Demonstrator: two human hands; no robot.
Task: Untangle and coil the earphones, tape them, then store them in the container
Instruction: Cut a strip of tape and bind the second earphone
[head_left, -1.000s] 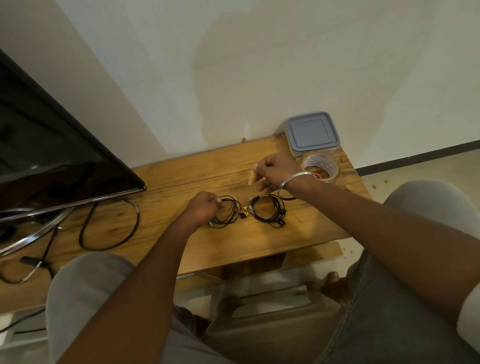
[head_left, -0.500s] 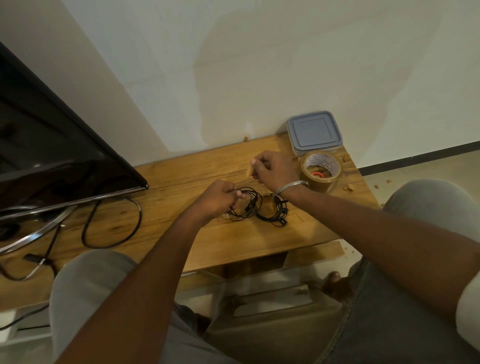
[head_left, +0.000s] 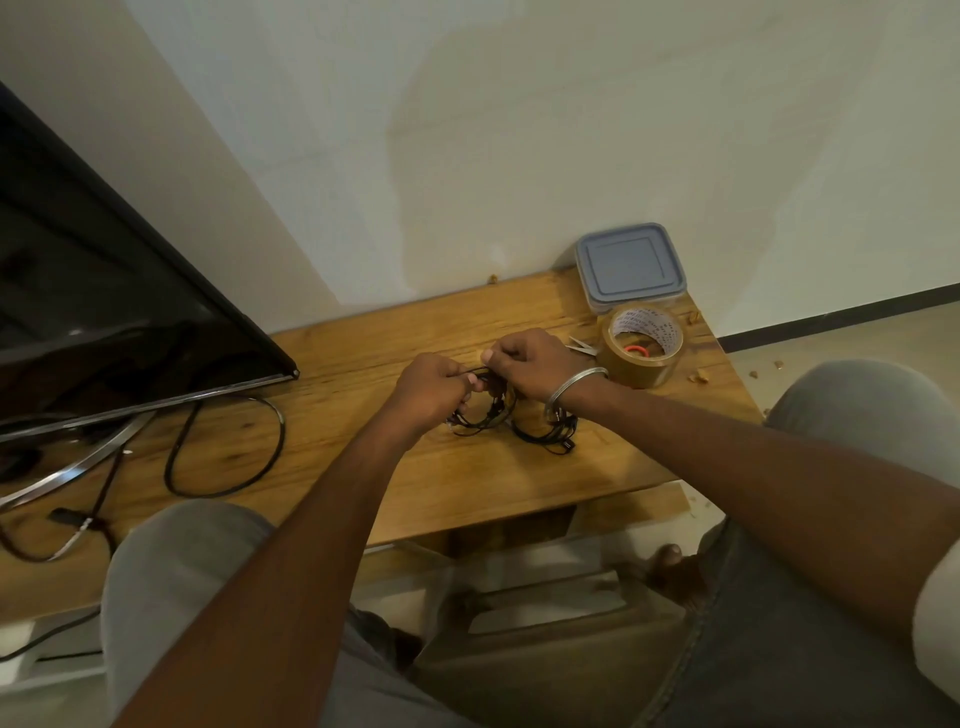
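Head view: both grips meet over the wooden desk (head_left: 363, 462), knuckles nearly touching. The left grip (head_left: 431, 384) has fingers curled in, pinching the black cord at the top of an earphone coil (head_left: 485, 418). The right grip (head_left: 530, 364) is curled too, thumb & fingertips pressed together on the same cord just right of the left grip's pinch. The coil hangs below & btw the two grips, w/ its lower loops at or just above the wood; can't tell if they touch.

A second coil (head_left: 545, 440), also black, lies flat on the desk directly under the right wrist, just beside the held one; can't tell if the two touch. A metal bangle (head_left: 571, 387) sits on that wrist.

Right of the right grip, near it, stands a brown tape roll (head_left: 641, 345) w/ sth red inside its core, too small to tell what. Beyond the roll, farther from the grips & against the wall, is the container (head_left: 631, 267), clear body w/ grey lid on.

Well left of the left grip: the corner of a black TV (head_left: 104, 312), w/ a dark cable (head_left: 226, 457) looped on the desk below it. Small crumbs lie around the tape roll.
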